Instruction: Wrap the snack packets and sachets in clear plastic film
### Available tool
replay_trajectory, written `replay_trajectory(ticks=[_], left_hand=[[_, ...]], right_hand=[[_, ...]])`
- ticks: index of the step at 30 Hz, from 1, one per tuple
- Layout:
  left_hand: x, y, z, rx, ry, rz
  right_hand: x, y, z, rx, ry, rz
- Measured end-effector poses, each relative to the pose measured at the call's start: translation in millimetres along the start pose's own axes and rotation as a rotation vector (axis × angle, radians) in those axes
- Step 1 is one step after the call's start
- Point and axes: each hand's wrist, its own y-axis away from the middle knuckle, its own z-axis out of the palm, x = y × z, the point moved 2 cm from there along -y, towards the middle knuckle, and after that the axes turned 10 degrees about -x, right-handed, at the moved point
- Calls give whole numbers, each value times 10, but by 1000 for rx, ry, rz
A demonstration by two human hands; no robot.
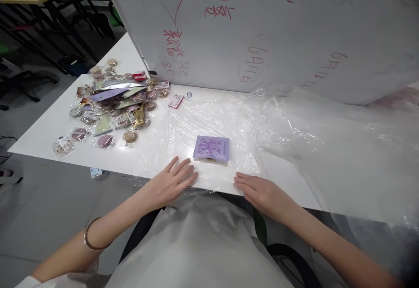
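Note:
A purple printed packet (212, 149) lies flat on a sheet of clear plastic film (222, 118) spread over the white table. My left hand (176, 178) rests on the film at the table's front edge, just left of the packet, fingers stretched out. On the other side, my right hand (260, 190) lies low at the front edge with its fingers extended and fairly close together. Neither hand touches the packet or holds anything that I can see. The film bunches up to the right of the packet.
A heap of wrapped snacks and sachets (118, 98) covers the table's left part. A small red-and-white box (176, 101) lies near it. Behind stands a whiteboard (209, 48) with red writing. More plastic film (353, 152) spreads across the right side.

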Motion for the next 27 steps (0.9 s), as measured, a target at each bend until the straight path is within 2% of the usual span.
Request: replay_trajectory(ticks=[3, 5, 7, 9, 12, 14, 17, 19, 21, 22, 24, 26, 27], left_hand=[[-118, 200, 86, 36, 162, -76], [-256, 325, 27, 39, 346, -118], [-436, 413, -88, 33, 531, -229], [-634, 431, -213, 93, 693, -384], [-884, 300, -304, 222, 850, -582], [-991, 156, -269, 217, 780, -708], [-1071, -15, -137, 84, 347, -866], [-1085, -65, -38, -33, 95, -855], [-1076, -64, 29, -84, -6, -794], [-1062, -53, 36, -53, -34, -773], [-990, -42, -5, 116, -81, -715], [-844, -80, -82, 303, -103, -564], [-750, -127, -114, 349, -91, -452]], right_hand=[[111, 52, -133, 8, -24, 134], [204, 66, -227, 26, -89, 213], [318, 36, -297, 25, -222, 290], [460, -49, -322, 22, -410, 375], [712, -235, -257, 72, -664, 557], [875, -347, -166, 120, -674, 705], [1038, -441, -14, 83, -358, 873], [1082, -456, 76, 15, -100, 917], [1096, -443, 139, -10, 66, 928], [1101, -431, 152, 5, 118, 920], [1118, -408, 137, 62, 186, 846], [1143, -391, 84, 91, 192, 667], [1158, -381, 49, 95, 175, 575]])
